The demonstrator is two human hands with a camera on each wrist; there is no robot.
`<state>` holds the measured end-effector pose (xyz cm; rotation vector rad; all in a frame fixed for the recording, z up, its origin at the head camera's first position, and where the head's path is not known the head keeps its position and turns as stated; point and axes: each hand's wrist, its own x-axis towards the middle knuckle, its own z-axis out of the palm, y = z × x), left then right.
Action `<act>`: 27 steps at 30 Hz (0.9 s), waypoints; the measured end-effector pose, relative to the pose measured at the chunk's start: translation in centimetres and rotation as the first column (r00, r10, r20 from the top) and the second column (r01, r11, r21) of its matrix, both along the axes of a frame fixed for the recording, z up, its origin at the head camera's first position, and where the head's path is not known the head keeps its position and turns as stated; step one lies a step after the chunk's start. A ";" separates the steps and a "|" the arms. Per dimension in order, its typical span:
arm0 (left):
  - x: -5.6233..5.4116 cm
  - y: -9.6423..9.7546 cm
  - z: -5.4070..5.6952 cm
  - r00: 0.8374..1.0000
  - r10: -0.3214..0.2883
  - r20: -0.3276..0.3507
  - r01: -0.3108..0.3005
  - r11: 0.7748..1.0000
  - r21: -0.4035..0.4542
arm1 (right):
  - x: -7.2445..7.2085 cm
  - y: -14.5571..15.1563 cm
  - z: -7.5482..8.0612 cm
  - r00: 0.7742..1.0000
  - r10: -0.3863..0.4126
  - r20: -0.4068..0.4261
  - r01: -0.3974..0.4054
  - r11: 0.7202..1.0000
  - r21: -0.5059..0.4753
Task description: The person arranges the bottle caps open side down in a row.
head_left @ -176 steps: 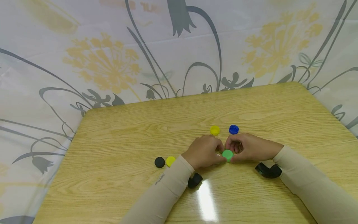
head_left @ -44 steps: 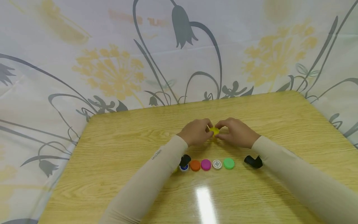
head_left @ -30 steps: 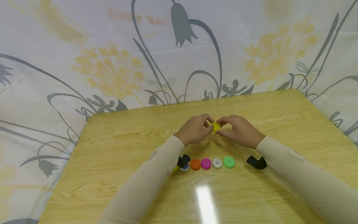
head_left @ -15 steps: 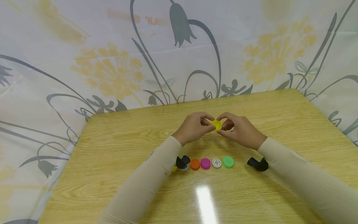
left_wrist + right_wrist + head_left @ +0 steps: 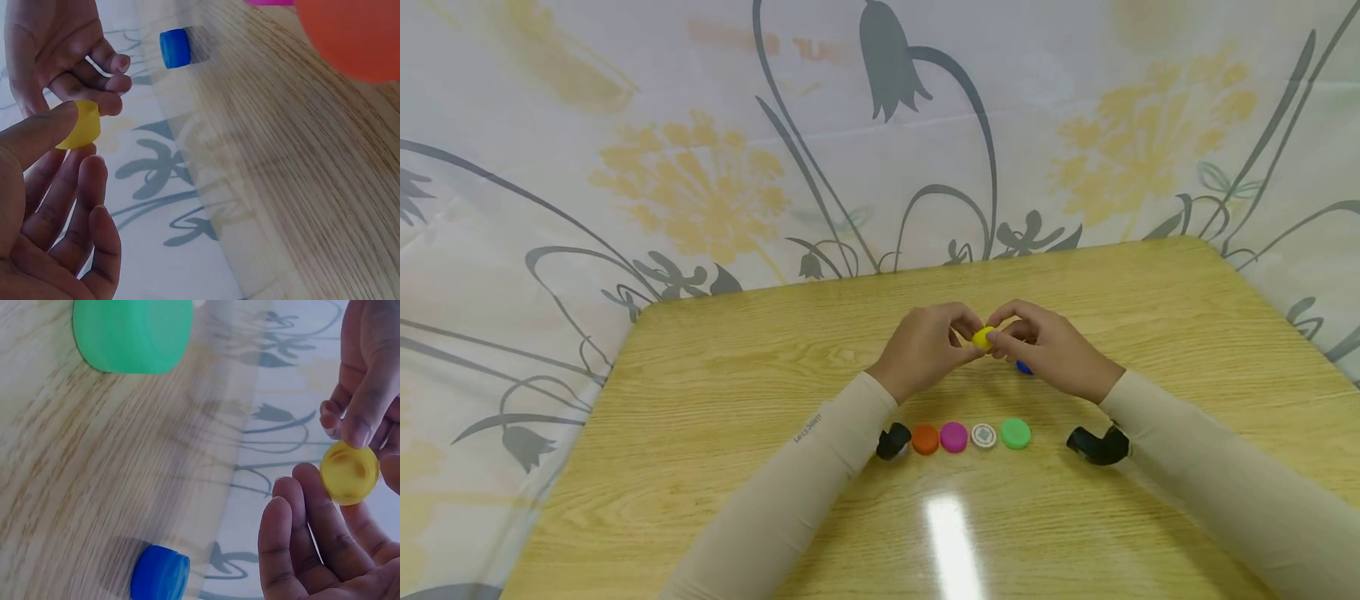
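Observation:
A small yellow bottle cap (image 5: 982, 337) is held up above the table between both hands. My left hand (image 5: 921, 346) pinches its left side between thumb and index finger. From the other side my right hand (image 5: 1060, 354) grips it too, its thumb lying on the cap. In the right wrist view the yellow cap (image 5: 349, 476) shows a round face, and its rim appears in the left wrist view. A blue bottle cap (image 5: 1025, 367) rests on the table just below my right hand, partly hidden by it.
Nearer me, a row of caps lies on the wooden table (image 5: 737, 375): orange (image 5: 925, 439), magenta (image 5: 953, 437), white with a printed mark (image 5: 983, 435) and green (image 5: 1016, 433). My left sleeve and a black wrist-worn piece (image 5: 893, 442) hide the row's left end. A patterned cloth (image 5: 850, 150) hangs behind.
Earlier both hands were at the green cap, now at the row's right end. The yellow cap has since been lifted off the table and, in the last half second, tilted between the fingers.

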<state>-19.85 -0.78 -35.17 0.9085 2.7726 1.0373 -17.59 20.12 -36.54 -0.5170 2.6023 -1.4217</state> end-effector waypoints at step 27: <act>1.5 -0.3 -0.1 1.000 -0.023 -0.015 0.023 1.000 0.009 | 1.3 0.8 -0.5 0.991 0.012 -0.136 -0.016 0.999 -0.030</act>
